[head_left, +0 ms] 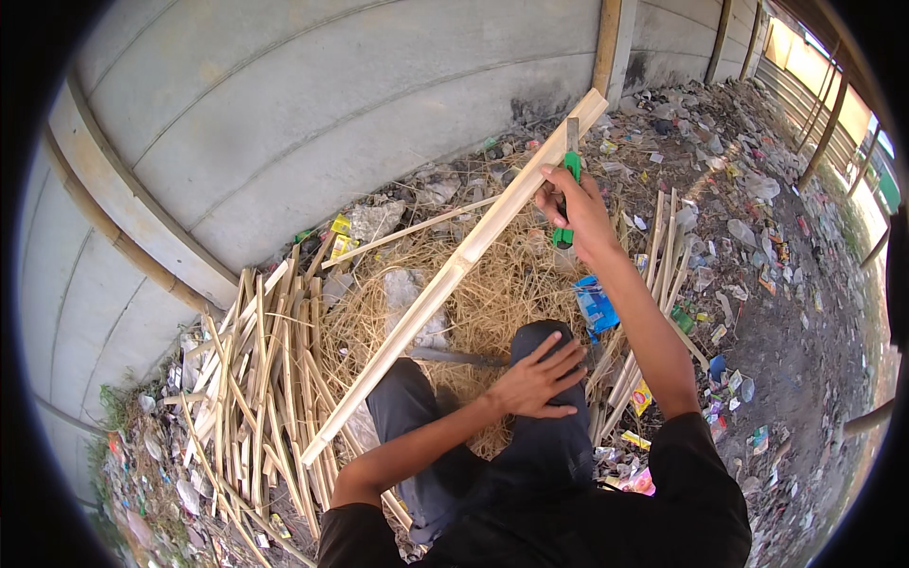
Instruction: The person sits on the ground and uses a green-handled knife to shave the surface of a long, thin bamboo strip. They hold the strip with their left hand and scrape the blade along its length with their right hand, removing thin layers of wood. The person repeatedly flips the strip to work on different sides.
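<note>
Right hand (573, 213) fingers wrapped round green-handled knife (568, 194), blade against long bamboo strip (454, 270) just beyond fingertips. Left hand (540, 379) spread flat on knee, holding nothing. Strip unsteadied: blade may slip toward knuckles, strip may twist or jump.

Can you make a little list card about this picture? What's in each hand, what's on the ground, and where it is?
Right hand: grips a green-handled knife against a long pale split bamboo strip.
Left hand: rests flat on the dark-trousered knee.
Ground: pile of thin bamboo slats, dry straw shavings, scattered litter.
Backdrop: grey concrete panel wall.
</note>
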Tool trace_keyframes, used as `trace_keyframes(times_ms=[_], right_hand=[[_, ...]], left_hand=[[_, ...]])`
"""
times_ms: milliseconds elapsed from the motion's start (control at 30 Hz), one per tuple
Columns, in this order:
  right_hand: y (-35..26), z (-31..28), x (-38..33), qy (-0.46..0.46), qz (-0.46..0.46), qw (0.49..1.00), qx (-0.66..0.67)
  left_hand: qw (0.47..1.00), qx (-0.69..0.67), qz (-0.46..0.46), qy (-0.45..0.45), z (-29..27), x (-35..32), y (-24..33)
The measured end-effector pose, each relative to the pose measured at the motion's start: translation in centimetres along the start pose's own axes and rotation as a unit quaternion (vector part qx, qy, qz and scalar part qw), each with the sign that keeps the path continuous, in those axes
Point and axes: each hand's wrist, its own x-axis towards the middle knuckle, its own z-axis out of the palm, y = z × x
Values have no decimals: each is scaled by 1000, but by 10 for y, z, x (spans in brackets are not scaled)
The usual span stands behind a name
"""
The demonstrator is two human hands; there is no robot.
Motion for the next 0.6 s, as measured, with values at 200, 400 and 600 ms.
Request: trace_keyframes(times_ms=[200,400,600], right_hand=[[-14,-6,-14,18,-29,999,-27],[2,-46,-5,117,-18,992,-53],[-2,-82,6,174,-33,984,-30]], left_hand=[[851,193,-481,-80,-33,-55,-122],[954,-107,-255,120,-109,-39,11],[837,97,-419,338,-178,-100,21]])
